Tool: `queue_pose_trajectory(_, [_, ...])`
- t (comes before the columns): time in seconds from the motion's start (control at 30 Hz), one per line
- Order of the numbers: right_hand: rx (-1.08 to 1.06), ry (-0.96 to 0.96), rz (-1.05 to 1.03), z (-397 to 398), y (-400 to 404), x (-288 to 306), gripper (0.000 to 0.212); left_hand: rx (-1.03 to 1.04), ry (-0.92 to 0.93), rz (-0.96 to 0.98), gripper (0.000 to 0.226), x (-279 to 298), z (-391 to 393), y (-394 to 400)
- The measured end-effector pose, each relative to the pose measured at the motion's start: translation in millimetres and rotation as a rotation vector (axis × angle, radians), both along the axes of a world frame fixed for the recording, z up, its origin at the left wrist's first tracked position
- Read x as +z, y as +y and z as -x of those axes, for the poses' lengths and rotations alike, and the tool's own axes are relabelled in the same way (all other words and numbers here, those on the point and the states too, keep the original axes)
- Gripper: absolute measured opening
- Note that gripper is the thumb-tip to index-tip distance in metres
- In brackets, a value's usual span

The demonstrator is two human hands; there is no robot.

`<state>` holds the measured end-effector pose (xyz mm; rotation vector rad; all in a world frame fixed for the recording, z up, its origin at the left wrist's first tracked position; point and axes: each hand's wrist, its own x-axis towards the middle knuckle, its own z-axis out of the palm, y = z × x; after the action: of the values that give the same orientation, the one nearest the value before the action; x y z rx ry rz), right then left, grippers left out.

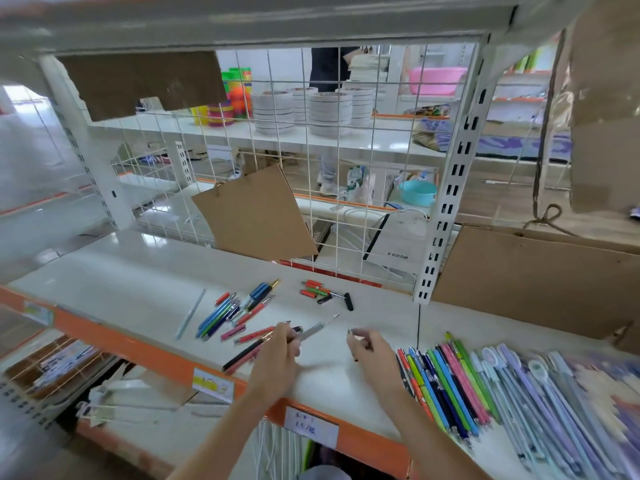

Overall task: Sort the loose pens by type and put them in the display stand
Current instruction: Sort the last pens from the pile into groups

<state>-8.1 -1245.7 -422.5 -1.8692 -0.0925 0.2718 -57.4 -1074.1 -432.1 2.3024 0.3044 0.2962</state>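
My left hand point(278, 355) grips several pens at once: a grey pen point(317, 329) pointing up and right, plus black and pink-red pens point(249, 355) sticking out to the lower left. My right hand point(369, 348) pinches a small dark pen cap or short piece point(353, 336), blurred. Loose mixed pens point(228, 311) lie in a pile on the white shelf point(138, 292). A clear thin pen point(190, 313) lies apart to the left. Short orange, green and black pieces point(320, 292) lie further back. Sorted rows of coloured pens point(446, 382) lie at the right.
Pale purple and grey pens with decorated tops point(540, 393) fill the shelf's right end. A wire grid back panel point(311, 168) with hanging cardboard point(256, 213) stands behind. A cardboard sheet point(540, 278) leans at the right. The orange shelf edge point(173, 362) carries price labels.
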Motion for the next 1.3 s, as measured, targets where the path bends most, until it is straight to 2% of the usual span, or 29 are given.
queue_pose_trajectory(0.1, [-0.120,0.126,-0.268,9.1,-16.6,1.0,0.012,-0.086,-0.031,-0.013,0.018,-12.6,17.4,-15.1])
queue_pose_trajectory(0.2, [-0.225,0.192,-0.509,20.3,-31.3,-0.2,0.006,-0.124,-0.013,-0.079,0.009,-14.2,22.8,-22.3])
queue_pose_trajectory(0.3, [-0.250,0.209,-0.587,26.6,-36.9,-1.7,0.001,-0.132,-0.018,-0.103,0.006,-13.2,23.5,-20.5])
queue_pose_trajectory(0.6, [-0.271,0.192,-0.592,27.5,-36.2,-0.8,0.004,-0.188,-0.064,-0.136,0.003,-17.1,26.7,-16.6])
queue_pose_trajectory(0.8, [-0.104,0.141,-0.372,29.6,-30.0,4.9,0.003,-0.243,-0.106,-0.149,0.003,-17.4,27.5,-14.8])
queue_pose_trajectory(0.97, [-0.034,0.223,-0.498,30.8,-20.0,15.1,0.011,-0.302,-0.107,-0.114,0.015,1.8,27.0,-24.9])
queue_pose_trajectory(1.07, [-0.054,0.153,-0.539,31.3,-12.1,20.1,0.014,-0.272,0.028,0.021,0.027,11.5,21.4,-33.6])
queue_pose_trajectory(1.17, [-0.031,0.126,-0.524,29.9,-11.4,22.0,0.016,-0.247,0.208,0.400,0.032,21.4,15.3,-30.6])
queue_pose_trajectory(1.2, [-0.037,0.130,-0.517,29.5,-11.7,21.4,0.016,-0.247,0.220,0.407,0.031,23.6,14.6,-30.3])
queue_pose_trajectory(1.3, [-0.083,0.136,-0.441,27.5,-10.0,19.9,0.018,-0.268,0.141,0.145,0.021,24.3,16.2,-38.1])
